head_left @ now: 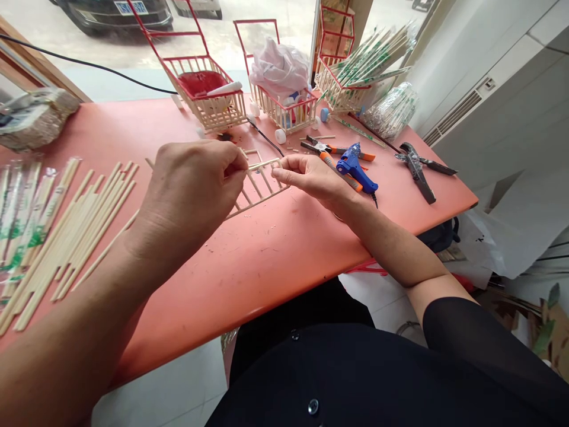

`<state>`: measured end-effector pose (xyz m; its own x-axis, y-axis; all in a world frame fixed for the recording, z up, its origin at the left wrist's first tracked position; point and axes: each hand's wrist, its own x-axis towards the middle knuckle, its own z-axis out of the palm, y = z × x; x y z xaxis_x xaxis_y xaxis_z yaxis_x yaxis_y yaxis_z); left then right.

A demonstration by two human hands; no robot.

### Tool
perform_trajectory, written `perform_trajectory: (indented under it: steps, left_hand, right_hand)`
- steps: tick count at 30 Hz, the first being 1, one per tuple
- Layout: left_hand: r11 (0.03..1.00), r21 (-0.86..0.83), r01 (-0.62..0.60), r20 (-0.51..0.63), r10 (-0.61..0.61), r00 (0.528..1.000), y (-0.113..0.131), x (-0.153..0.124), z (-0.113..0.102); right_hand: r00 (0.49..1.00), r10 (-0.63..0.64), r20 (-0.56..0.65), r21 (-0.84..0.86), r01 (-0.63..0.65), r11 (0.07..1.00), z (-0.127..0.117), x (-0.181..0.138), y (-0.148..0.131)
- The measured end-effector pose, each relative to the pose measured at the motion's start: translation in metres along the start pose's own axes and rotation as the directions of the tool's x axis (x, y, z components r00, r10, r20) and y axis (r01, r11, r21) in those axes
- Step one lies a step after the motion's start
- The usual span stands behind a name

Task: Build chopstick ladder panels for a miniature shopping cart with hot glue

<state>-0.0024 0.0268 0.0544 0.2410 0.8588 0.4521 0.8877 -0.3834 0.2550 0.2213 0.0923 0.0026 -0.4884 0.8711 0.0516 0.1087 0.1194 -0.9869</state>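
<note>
A small ladder-like frame of chopsticks [265, 188] is held up over the pink table, with several short rungs between its rails. At its upper rail, the thumb and fingers of my left hand [184, 190] are pinched together and hide part of the frame. My right hand [311, 178] grips the frame's right corner between thumb and fingers. Just beyond my right hand lie a blue glue gun [355, 169] and pliers with orange-and-black handles [326, 149]. Loose bare chopsticks [84, 237] are spread left of my left forearm.
Along the back stand small stick-built carts: one with a red lining [208, 95], one holding a white plastic bag [280, 68], one filled with wrapped chopsticks [373, 59]. Black-handled cutters [418, 169] lie at right. Wrapped chopsticks [26, 207] lie far left. A black cable [102, 68] crosses behind.
</note>
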Motion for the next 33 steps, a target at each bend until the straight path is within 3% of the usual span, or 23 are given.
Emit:
perform_trajectory:
  steps: [14, 33]
  left_hand:
    - [0.999, -0.034, 0.042, -0.022, -0.043, 0.999, 0.003, 0.000, -0.006]
    - [0.995, -0.094, 0.019, -0.065, -0.025, 0.998, 0.002, 0.000, -0.001]
  right_hand:
    - [1.000, -0.006, 0.001, -0.073, 0.006, 0.997, -0.015, -0.010, -0.008]
    - [0.995, -0.074, 0.063, -0.001, 0.074, 0.997, -0.008, -0.003, 0.004]
